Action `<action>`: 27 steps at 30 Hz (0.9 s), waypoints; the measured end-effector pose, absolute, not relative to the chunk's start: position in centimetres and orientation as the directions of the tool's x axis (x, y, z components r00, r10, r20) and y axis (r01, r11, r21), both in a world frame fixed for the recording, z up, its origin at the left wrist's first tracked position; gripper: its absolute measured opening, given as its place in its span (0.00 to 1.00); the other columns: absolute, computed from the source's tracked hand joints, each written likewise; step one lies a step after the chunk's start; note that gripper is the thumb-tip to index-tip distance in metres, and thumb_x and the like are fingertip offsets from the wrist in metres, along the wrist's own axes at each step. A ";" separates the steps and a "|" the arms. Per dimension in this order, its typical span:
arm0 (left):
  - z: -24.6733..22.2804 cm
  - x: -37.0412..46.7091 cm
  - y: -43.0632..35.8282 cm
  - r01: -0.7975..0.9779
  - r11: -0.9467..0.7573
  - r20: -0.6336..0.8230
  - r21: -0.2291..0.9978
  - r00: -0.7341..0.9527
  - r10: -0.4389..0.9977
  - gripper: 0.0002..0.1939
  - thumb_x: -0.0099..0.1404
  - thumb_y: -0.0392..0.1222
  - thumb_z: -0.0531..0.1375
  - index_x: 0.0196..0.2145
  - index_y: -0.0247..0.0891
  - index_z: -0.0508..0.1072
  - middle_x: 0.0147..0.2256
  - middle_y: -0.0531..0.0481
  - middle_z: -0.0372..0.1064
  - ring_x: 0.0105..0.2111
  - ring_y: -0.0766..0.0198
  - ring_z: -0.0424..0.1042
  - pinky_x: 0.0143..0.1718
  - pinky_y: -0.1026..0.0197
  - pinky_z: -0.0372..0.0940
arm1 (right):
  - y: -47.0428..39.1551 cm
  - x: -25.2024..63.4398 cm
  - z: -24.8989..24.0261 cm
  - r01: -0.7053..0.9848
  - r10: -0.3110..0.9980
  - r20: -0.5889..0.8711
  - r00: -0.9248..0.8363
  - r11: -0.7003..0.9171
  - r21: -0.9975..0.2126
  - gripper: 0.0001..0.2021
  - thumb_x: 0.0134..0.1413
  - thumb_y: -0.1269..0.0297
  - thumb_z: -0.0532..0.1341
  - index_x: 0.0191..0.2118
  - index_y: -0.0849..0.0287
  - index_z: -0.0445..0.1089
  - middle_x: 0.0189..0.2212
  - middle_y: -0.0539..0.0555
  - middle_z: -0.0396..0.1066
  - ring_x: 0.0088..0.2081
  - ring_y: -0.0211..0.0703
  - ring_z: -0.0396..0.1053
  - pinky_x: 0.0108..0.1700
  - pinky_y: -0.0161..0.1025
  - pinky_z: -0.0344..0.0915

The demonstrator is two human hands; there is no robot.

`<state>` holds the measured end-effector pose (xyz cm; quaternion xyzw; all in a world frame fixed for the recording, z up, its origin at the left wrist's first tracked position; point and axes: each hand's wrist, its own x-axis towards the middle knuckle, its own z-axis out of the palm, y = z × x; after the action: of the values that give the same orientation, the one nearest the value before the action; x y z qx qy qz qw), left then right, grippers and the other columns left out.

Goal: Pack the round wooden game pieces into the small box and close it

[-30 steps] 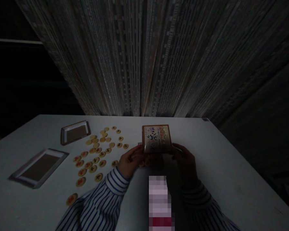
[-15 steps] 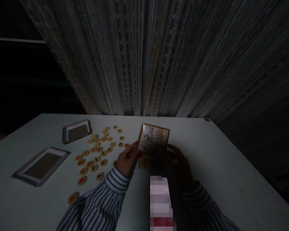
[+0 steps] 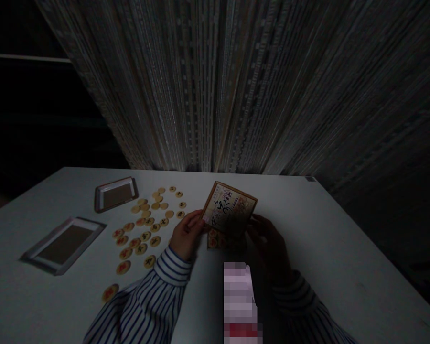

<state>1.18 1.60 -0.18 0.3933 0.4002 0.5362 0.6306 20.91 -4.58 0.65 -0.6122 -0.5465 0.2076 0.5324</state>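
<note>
A printed chess box lid (image 3: 229,208) with dark characters is tilted in the air over the middle of the table. My left hand (image 3: 187,235) grips its left edge, thumb on the lower left corner. On the lid's lower right edge are the fingers of my right hand (image 3: 268,243), which lies in deep shadow. Beneath the lid, a small tray of round pieces (image 3: 217,240) with red marks rests on the table, partly hidden. Several loose wooden pieces (image 3: 145,236), some with red and some with black marks, lie left of my left hand.
Two open, shallow box parts stand on the white table (image 3: 329,258): one at the back left (image 3: 116,194), one nearer the left edge (image 3: 64,244). Striped curtains (image 3: 215,86) hang behind. A pixelated patch covers the front middle.
The lid has turned clockwise and shifted slightly right, both hands still on it. My left hand has moved slightly left. The loose pieces have kept their arrangement.
</note>
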 end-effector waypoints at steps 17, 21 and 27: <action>0.1 0.6 1.7 -0.207 0.103 -0.088 0.973 0.079 0.993 0.27 0.44 0.53 0.65 0.39 0.31 0.74 0.30 0.46 0.73 0.25 0.66 0.69 0.24 0.65 0.65 | -4.5 22.3 1.9 0.359 0.903 0.239 0.358 0.103 -0.928 0.11 0.46 0.58 0.60 0.33 0.59 0.73 0.31 0.55 0.75 0.33 0.44 0.72 0.35 0.42 0.69; -0.1 0.5 1.9 -0.212 0.069 -0.064 0.975 0.030 0.997 0.26 0.45 0.53 0.65 0.39 0.32 0.74 0.28 0.48 0.72 0.23 0.67 0.68 0.25 0.65 0.64 | -4.5 22.1 1.9 0.330 0.941 0.194 0.276 0.096 -0.939 0.11 0.45 0.58 0.61 0.33 0.59 0.73 0.32 0.55 0.76 0.34 0.45 0.72 0.36 0.41 0.70; 0.3 0.4 1.9 -0.226 0.074 -0.078 0.971 -0.009 0.997 0.28 0.43 0.53 0.66 0.39 0.31 0.74 0.24 0.51 0.72 0.21 0.68 0.67 0.25 0.65 0.64 | -4.6 22.0 1.7 0.346 0.961 0.161 0.224 0.076 -0.935 0.12 0.45 0.58 0.61 0.35 0.59 0.73 0.33 0.56 0.75 0.36 0.46 0.72 0.37 0.43 0.70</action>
<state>0.45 1.91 0.32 0.4161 0.4635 0.5382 0.5678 22.02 -4.57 1.72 -0.6050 -0.5403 0.3100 0.4959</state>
